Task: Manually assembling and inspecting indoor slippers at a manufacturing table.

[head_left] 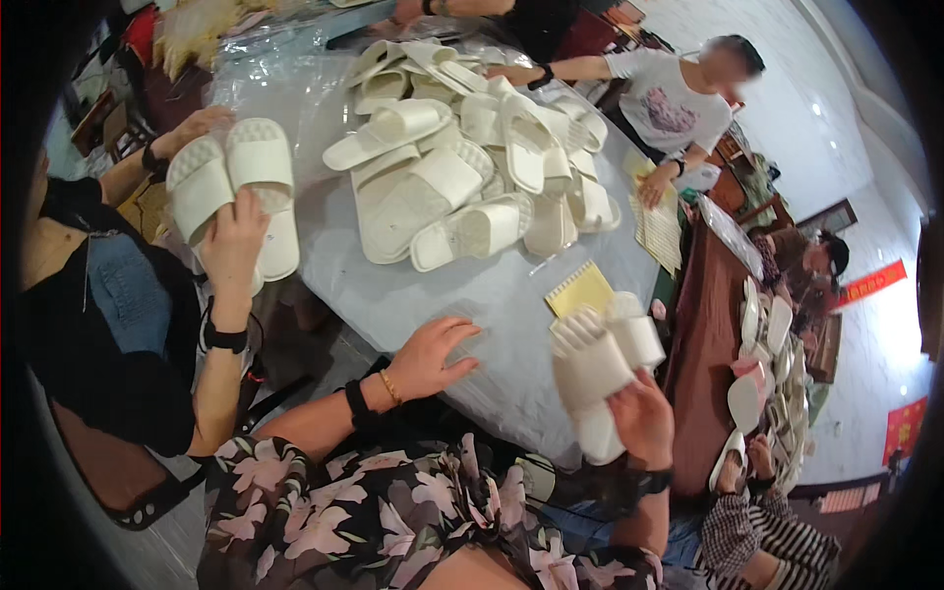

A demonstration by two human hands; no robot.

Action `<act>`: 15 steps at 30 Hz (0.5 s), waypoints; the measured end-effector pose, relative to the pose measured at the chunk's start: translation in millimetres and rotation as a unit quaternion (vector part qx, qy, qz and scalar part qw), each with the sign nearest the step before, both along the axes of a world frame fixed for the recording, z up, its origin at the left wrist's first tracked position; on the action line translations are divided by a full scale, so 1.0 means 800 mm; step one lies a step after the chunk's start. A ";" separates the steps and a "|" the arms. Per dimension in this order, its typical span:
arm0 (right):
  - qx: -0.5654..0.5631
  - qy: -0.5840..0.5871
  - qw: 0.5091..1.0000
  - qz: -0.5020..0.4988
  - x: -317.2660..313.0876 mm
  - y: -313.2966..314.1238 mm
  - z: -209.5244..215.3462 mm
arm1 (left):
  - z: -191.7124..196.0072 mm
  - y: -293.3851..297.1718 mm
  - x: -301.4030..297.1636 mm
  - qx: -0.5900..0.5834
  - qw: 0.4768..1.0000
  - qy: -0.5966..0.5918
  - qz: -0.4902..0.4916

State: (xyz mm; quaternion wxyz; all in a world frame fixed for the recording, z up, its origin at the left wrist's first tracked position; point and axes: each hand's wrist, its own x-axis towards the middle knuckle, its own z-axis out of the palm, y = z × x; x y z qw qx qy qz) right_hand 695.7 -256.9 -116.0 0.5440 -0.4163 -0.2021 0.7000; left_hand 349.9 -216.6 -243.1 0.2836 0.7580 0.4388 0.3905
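The right hand [644, 418] has its fingers clamped on a pair of white slippers [600, 369], held upright over the near right edge of the worktop [442, 295]. The left hand [428, 359] lies flat, fingers apart. Best keep the soles matched and flush.

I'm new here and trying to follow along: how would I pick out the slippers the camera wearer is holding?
Start at the big table under grey plastic, with its heap of white slippers. Move to the near right edge, beside a yellow notepad. There the right hand holds up a pair of white slippers, ribbed soles outward, the only ones lifted at this edge.
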 end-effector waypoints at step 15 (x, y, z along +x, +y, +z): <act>0.159 -0.641 0.749 0.044 -0.063 0.007 -0.146 | -0.005 -0.037 0.012 0.082 0.984 0.153 0.036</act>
